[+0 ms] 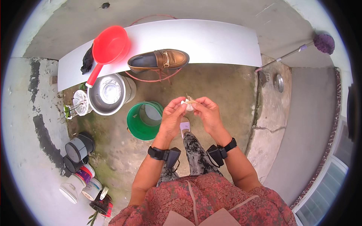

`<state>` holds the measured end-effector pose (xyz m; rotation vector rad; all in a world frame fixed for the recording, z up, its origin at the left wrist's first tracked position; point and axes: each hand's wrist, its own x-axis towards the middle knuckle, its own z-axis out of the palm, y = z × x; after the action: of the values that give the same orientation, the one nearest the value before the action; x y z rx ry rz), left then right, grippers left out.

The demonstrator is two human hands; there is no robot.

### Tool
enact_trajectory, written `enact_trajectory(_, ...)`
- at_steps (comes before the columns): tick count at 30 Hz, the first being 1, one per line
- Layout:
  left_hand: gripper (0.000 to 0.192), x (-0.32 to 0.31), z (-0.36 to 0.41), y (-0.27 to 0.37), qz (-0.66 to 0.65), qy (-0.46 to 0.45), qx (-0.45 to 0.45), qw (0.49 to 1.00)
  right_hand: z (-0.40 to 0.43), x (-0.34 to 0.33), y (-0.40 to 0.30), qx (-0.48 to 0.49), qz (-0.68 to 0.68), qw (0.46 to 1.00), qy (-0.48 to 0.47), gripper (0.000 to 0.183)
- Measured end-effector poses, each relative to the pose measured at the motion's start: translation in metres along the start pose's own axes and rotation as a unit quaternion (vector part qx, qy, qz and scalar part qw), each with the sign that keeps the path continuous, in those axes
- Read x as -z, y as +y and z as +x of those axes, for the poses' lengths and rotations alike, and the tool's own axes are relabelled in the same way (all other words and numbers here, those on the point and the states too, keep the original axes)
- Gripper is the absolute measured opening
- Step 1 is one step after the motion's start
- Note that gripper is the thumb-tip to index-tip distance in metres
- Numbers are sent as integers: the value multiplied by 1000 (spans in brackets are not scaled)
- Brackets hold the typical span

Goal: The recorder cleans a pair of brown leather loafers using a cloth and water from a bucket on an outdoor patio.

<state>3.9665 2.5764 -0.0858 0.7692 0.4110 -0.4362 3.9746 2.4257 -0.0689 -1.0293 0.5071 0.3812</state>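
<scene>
Both my hands hold a white garlic bulb (189,105) with papery skin, above the concrete floor. My left hand (173,113) pinches its left side between thumb and fingers. On the other side, my right hand (208,111) grips the loose dry skin near the top with thumb and index finger. Parts of the bulb are hidden behind my fingertips. Below and left of the hands stands a green bucket (133,121). A brown leather loafer (176,58) with a metal buckle rests at the front edge of a white board (217,42).
A red plastic dipper (110,46) and a black cloth-like item (87,60) lie on the board's left part. A metal basin (94,103) sits on a pail below. Several buckets (74,149) line the left wall. A purple mop (323,44) leans at the right.
</scene>
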Motion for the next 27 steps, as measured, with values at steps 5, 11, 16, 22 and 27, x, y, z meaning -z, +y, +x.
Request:
enact_trajectory(5,27,8,4,-5,-102,-11,64,993,2,3,-7,-26,51,997,-56,8)
enact_trajectory(11,34,0,6,1,-166,-56,162,971,6,15,-13,-14,-15,995,-100,14)
enact_trajectory(16,36,-2,2,1,-220,-81,199,952,3,6,-26,58,-88,982,-157,19)
enact_trajectory(22,24,-14,11,0,10,-13,145,989,13,29,-22,157,-197,942,-222,11)
enact_trajectory(27,23,42,28,10,412,191,-176,873,17,41,-33,149,-64,985,-60,7)
